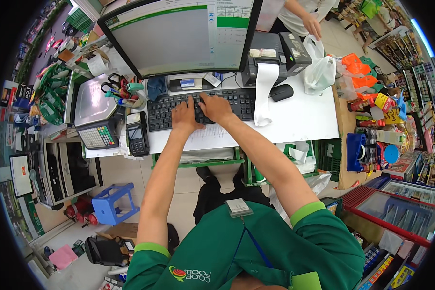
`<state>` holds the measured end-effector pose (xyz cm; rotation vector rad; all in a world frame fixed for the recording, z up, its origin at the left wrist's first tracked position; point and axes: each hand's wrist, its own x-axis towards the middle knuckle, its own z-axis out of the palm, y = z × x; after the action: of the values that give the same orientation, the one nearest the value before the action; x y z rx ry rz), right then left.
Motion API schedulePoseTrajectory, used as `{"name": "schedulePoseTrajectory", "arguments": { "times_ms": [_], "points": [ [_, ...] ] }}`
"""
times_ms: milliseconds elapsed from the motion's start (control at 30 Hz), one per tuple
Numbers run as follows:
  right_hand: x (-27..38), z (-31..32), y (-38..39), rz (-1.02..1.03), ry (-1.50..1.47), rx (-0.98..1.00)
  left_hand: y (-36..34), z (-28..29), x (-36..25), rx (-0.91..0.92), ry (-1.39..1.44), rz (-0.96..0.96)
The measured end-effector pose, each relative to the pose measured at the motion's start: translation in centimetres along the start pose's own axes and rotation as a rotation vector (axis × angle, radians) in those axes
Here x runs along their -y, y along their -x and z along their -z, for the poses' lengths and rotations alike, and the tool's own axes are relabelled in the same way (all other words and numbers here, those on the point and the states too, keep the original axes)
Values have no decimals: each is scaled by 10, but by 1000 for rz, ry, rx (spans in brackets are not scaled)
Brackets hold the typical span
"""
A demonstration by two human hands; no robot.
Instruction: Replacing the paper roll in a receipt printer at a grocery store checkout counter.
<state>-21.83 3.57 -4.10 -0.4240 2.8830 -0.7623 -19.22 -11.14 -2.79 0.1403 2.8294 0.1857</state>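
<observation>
Keyboard point(200, 108) keys lie under left hand point(183, 117) and right hand point(216, 107), fingers spread, grip released.

keyboard point(198, 107) on counter point(304, 121); monitor point(179, 34) behind it; printer point(270, 55) right of monitor; card terminal point(137, 135) left of keyboard

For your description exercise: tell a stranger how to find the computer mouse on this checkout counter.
Start at the big monitor, then drop to the black keyboard below it. Just right of the hanging receipt strip lies the mouse: the only small, rounded black oval on the white counter.
</observation>
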Motion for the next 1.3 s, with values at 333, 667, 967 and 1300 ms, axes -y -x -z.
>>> {"name": "schedulePoseTrajectory", "arguments": {
  "times_ms": [333, 667, 967, 1300],
  "points": [
    [13, 10, 0, -83, 16, -57, 5, -4, 0, -68, 4, 2],
    [30, 8, 107, -46, -589, -309, 82, -39, -50, 380, 1965, 409],
    [14, -7, 140, -43, 29, -413, 103, -54, -107, 140, 1942, 676],
    [-104, 72, 87, -399, -487, -962, 116, -90, -82, 145, 1989, 666]
  ]
}}
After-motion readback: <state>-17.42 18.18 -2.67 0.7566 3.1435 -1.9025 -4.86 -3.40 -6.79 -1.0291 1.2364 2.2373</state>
